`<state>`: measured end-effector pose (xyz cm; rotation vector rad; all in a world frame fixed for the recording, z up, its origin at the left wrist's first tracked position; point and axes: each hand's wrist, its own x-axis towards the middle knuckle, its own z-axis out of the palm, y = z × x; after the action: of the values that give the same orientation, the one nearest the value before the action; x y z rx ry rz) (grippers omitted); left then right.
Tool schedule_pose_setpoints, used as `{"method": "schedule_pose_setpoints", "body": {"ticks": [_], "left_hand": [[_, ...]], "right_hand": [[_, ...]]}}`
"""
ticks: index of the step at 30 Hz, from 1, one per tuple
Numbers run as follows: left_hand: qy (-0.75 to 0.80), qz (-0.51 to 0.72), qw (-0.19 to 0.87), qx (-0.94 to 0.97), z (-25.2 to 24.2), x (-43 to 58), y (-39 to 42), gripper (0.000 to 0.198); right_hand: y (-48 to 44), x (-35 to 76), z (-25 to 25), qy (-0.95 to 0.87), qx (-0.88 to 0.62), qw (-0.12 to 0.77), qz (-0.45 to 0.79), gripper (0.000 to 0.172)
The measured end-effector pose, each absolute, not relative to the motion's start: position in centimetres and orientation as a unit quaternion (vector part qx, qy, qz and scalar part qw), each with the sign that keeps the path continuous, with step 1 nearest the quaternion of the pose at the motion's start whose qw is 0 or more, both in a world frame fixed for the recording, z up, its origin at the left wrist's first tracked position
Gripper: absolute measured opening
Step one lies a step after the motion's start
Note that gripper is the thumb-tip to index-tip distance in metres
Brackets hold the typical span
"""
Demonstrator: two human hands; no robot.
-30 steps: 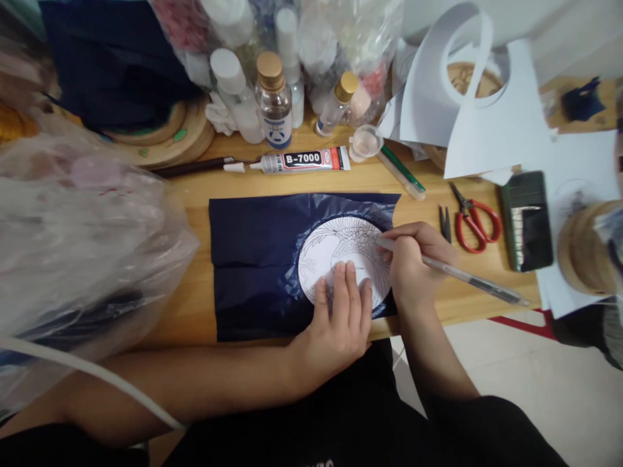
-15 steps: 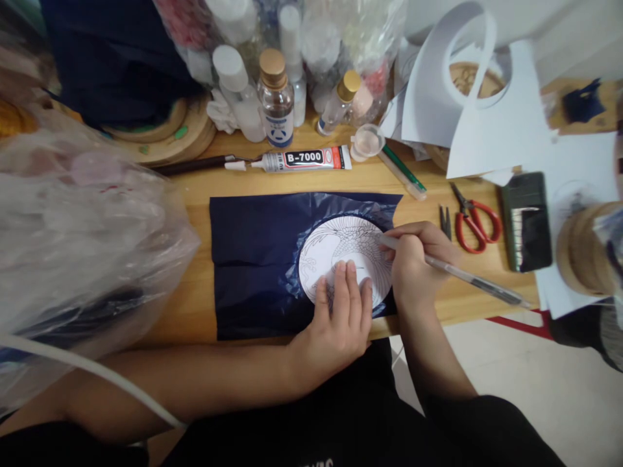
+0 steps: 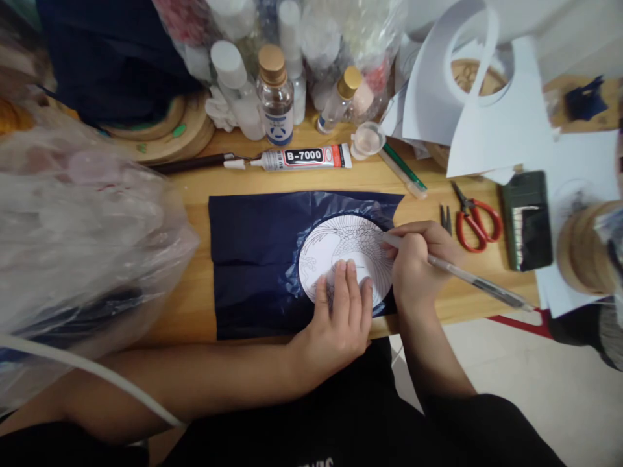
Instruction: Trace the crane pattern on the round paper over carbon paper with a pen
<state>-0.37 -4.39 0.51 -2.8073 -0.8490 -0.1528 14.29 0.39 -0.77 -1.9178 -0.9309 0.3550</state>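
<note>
Left hand (image 3: 335,331), lower centre of frame: unclenched, fingers slightly parted, laid flat on the round paper (image 3: 351,242), grasping nothing. Right hand (image 3: 419,267), right of centre: curled in a writing grip around a pen (image 3: 479,284), its lower end at the paper's upper-right edge. Round paper: white, line-patterned, near frame centre, upon a dark blue sheet (image 3: 257,259). Red-handled pliers (image 3: 474,222): right. B-7000 tube (image 3: 306,157): upper centre.
</note>
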Motion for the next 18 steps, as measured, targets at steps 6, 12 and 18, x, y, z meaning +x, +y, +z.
{"method": "schedule_pose_setpoints", "body": {"ticks": [6,12,18], "left_hand": [[-0.288,-0.047,0.109,-0.950,0.61,-0.40,-4.36,0.062],[-0.287,-0.045,0.103,-0.951,0.68,-0.39,-4.33,0.066],[-0.286,-0.046,0.099,-0.952,0.61,-0.38,-4.40,0.074]], "right_hand": [[0.40,14.39,-0.93,-0.326,-0.773,0.521,0.157,0.018],[0.37,14.43,-0.83,-0.354,-0.774,0.503,0.151,0.018],[0.37,14.55,-0.94,-0.375,-0.776,0.482,0.160,0.018]]}}
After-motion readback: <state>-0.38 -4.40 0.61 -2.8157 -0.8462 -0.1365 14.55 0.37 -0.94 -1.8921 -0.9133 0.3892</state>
